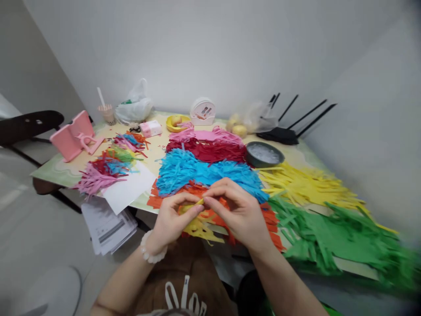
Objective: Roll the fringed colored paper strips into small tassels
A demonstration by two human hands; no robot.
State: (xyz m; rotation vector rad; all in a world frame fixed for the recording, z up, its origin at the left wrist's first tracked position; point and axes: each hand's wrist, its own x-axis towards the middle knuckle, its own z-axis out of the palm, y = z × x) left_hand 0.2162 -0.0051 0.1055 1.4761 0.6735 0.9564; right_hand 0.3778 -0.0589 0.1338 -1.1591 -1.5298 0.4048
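My left hand [176,215], with a white bead bracelet at its wrist, pinches a yellow fringed paper strip [199,229] whose cut ends hang below the fingers. Facing it, my right hand [235,210] pinches the same strip at its upper end, fingertips nearly touching the left ones. Both hands are above orange fringed paper [271,224] at the table's front edge. Just behind them lies blue fringed paper [210,173], then dark red [210,150] and pink fringed paper [207,135]. My fingers partly hide the yellow strip.
Yellow [309,184] and green fringed paper [342,232] spread to the right. A dark bowl [281,159] and a black router [279,135] stand behind. Mixed tassels [101,173], a white sheet [130,188] and a pink stand [72,138] are left. Papers [108,228] lie below the table.
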